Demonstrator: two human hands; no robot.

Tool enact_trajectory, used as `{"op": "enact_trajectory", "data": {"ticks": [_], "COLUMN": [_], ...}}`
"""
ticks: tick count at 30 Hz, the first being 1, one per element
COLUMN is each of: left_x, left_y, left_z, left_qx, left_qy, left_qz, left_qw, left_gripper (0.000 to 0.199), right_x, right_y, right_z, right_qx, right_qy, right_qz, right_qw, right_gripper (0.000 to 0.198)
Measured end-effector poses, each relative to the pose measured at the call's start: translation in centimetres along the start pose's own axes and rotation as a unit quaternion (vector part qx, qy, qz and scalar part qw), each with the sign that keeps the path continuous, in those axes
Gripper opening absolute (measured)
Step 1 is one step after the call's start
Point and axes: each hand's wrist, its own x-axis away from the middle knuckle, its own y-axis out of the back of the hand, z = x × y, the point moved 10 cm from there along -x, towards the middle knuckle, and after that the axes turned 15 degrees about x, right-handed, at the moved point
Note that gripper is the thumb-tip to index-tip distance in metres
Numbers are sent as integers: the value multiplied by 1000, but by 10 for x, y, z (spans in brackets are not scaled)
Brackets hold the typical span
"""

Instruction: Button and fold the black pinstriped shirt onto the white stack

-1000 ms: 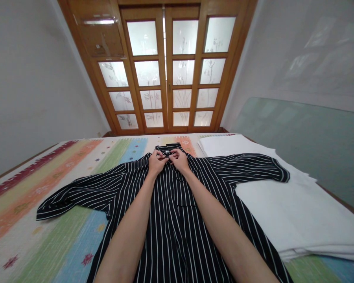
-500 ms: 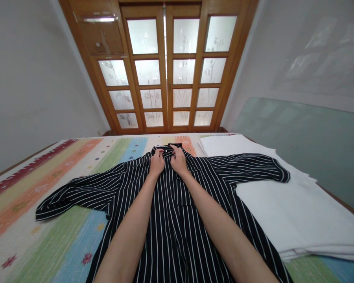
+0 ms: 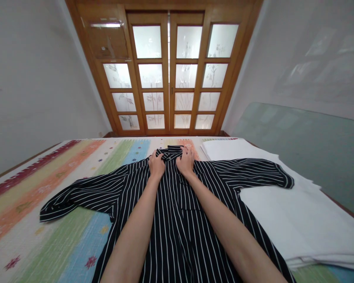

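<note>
A black shirt [image 3: 168, 220] with white stripes lies spread front side up, its sleeves stretched out to both sides. Its collar [image 3: 174, 149] is at the far end, with a small pale button just below it. My left hand [image 3: 157, 165] is on the left side of the collar, fingers bent over the fabric. On the collar's right side, my right hand [image 3: 186, 160] has its fingers curled on the cloth in the same way. Both fingertips are partly hidden, but each hand seems to grip the shirt. My forearms cross above the shirt's front.
Under the shirt is a colourful striped cover [image 3: 73, 236]. Folded white cloth [image 3: 297, 224] lies at the right, partly beneath the right-hand sleeve. A pale green panel [image 3: 306, 145] leans along the right wall. Wooden doors [image 3: 172, 70] with frosted panes stand beyond the far edge.
My hands have moved apart from the collar's middle to its two sides. The collar opening and button now show between them. The view has shifted slightly.
</note>
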Motion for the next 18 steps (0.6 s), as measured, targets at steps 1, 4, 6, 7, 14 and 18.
{"op": "enact_trajectory", "data": {"ticks": [1,4,6,7,14,18], "left_x": [-1,-3,-5,-6,-12,-11], "left_y": [-1,-1,1,2,10,12], "left_z": [1,5,8,10,28,28], "left_qx": [3,38,86,114,270,340], "left_qy": [3,8,8,10,52,51], "left_qz": [6,3,-10,-18,-43,-43], "left_qw": [1000,999,996,993,960,938], "left_gripper": [38,35,32,31,27,23], "right_x": [-8,-34,-49,-55,-68,-75], "right_y": [2,2,-5,-11,-48,-49], "right_z": [-8,-31,-39,-39,-29,-22], "right_qx": [-1,-10,-24,-32,-37,-70], "right_qy": [-18,-56,-50,-32,26,38], "right_qz": [0,24,68,93,222,228], "right_qw": [1000,998,996,995,974,970], "right_gripper": [48,42,45,46,36,25]}}
